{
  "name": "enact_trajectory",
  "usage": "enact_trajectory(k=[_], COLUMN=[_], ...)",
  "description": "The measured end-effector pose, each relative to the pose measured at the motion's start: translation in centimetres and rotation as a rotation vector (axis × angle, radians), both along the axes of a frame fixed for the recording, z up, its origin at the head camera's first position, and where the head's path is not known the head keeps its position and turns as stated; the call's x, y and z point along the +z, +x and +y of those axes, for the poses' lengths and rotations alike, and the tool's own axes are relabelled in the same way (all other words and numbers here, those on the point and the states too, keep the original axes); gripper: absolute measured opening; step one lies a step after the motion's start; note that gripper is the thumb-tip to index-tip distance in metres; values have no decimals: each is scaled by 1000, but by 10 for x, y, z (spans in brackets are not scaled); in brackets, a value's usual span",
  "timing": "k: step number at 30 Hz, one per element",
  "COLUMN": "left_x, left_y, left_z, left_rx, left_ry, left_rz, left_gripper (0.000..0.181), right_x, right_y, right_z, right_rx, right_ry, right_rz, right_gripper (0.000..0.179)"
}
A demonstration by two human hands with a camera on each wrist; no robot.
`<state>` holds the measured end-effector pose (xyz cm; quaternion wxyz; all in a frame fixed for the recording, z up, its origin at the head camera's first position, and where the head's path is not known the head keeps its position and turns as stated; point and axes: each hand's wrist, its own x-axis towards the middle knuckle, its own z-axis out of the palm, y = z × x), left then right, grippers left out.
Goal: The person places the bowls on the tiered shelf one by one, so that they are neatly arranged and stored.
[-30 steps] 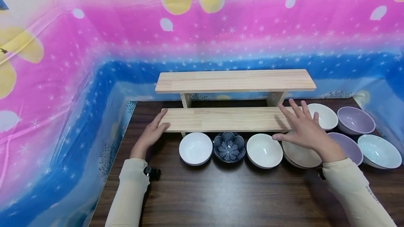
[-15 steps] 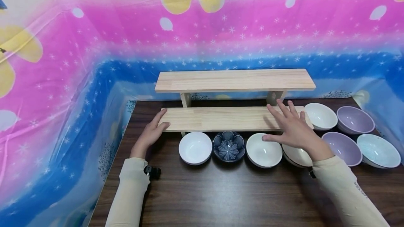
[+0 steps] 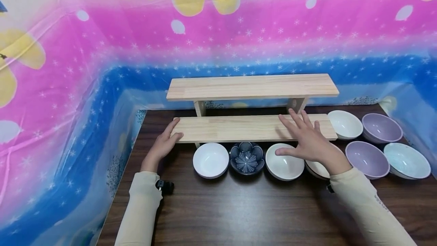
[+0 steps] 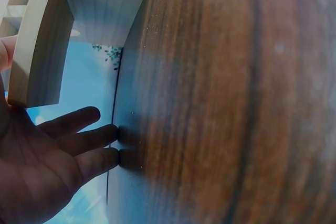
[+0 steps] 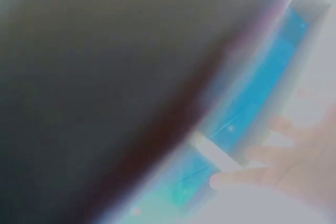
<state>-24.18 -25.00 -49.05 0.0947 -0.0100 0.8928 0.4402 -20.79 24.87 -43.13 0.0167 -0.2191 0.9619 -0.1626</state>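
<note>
A two-tier wooden rack stands at the back of the table, with a lower board (image 3: 232, 128) in front of a raised upper board (image 3: 252, 86). My left hand (image 3: 160, 145) rests at the lower board's left end, thumb on top. In the left wrist view, three fingers (image 4: 89, 142) extend straight below that board end, their tips right at the tabletop. Over the board's right part, my right hand (image 3: 308, 141) spreads its fingers, holding nothing. Its thumb overlaps a cream bowl (image 3: 285, 166); the hand partly hides another bowl (image 3: 316, 168). The right wrist view is blurred.
In front of the rack also sit a white bowl (image 3: 211, 160) and a dark blue flower-shaped bowl (image 3: 246, 162). To the right are a white bowl (image 3: 346, 124), two purple bowls (image 3: 382, 127) and a pale blue bowl (image 3: 407, 160). A patterned cloth (image 3: 218, 41) hangs behind.
My right hand has moved left along the lower board with its fingers spread, uncovering the board's right end. The left hand stays in place.
</note>
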Motion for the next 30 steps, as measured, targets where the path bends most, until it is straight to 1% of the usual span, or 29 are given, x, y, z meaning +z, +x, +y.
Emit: enact_trajectory(k=[8, 13, 21, 30], left_x=[-1, -2, -2, -2], left_y=[0, -2, -5, -1], left_z=[0, -2, -1, -1], left_rx=[5, 7, 0, -4], left_ry=[1, 2, 1, -3], left_rz=[7, 13, 19, 16], left_gripper=[74, 74, 74, 74], right_x=[-1, -1, 0, -4], right_y=[3, 3, 4, 9], right_z=[-21, -34, -47, -67], right_rx=[42, 67, 95, 113], right_ry=[-19, -37, -35, -8], right_rz=[12, 22, 26, 22], right_gripper=[116, 116, 117, 119])
